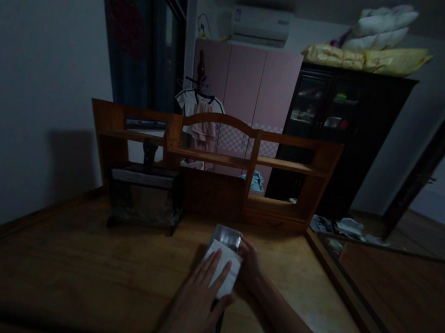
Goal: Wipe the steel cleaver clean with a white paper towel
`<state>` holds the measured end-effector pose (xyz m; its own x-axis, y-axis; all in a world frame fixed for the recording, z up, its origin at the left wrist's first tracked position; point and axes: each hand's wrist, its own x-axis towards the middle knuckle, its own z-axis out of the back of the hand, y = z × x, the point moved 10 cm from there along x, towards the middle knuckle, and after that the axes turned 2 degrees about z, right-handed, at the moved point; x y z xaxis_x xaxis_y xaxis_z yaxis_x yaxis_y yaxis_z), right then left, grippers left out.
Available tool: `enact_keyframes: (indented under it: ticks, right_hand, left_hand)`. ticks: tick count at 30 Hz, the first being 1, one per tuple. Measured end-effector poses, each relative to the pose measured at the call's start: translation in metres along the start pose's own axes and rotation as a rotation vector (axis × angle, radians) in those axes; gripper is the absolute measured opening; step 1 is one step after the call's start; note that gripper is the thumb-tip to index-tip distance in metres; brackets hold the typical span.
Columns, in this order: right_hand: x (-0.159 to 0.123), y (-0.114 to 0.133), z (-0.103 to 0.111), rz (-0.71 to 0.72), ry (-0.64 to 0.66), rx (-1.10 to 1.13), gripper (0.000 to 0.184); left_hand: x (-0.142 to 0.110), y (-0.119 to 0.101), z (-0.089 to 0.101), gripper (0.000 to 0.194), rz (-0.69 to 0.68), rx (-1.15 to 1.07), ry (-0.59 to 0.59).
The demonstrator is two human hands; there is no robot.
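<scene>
A cleaver (228, 236) with a broad shiny metal blade and a black handle points away from me, low over the wooden tabletop. A folded white tissue (228, 276) covers much of the blade. My left hand (200, 300) lies over the tissue with its fingers spread, pressing it flat against the metal. Below that hand, part of the black handle shows. My right hand (249, 260) grips the blade's right edge near the far end, its fingertips partly hidden behind it.
A dark-framed box (144, 200) with a clear-looking front stands at left on the wooden tabletop (70, 261). Along the back runs a wooden shelf unit (215, 159). A raised wooden edge (338, 285) borders the right side. Beyond stand a pink wardrobe (244, 82) and a dark cabinet (345, 106).
</scene>
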<state>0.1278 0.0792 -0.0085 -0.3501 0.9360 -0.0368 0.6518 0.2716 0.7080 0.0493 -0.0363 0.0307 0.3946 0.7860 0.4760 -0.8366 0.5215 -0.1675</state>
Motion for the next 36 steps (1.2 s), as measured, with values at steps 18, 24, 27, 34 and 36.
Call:
enact_keyframes:
  ticks: [18,24,27,34,36]
  right_hand:
    - [0.004,-0.006,0.005,-0.025,0.03,0.043,0.035]
    - [0.003,-0.006,0.005,-0.045,0.024,0.015,0.034]
    - [0.004,-0.004,0.004,-0.018,0.042,0.014,0.036]
    - [-0.001,-0.006,-0.003,-0.04,0.035,0.025,0.038]
    - [-0.001,-0.008,0.0,-0.07,0.026,0.025,0.038]
  left_hand:
    - [0.015,-0.002,-0.002,0.065,-0.012,-0.002,-0.004]
    - [0.009,-0.003,0.0,0.066,-0.034,-0.022,0.027]
    - [0.011,-0.004,0.002,0.064,-0.052,-0.033,0.035]
    - [0.02,0.008,0.005,0.058,-0.021,-0.053,0.009]
    - [0.023,0.015,0.002,0.058,0.005,-0.069,0.019]
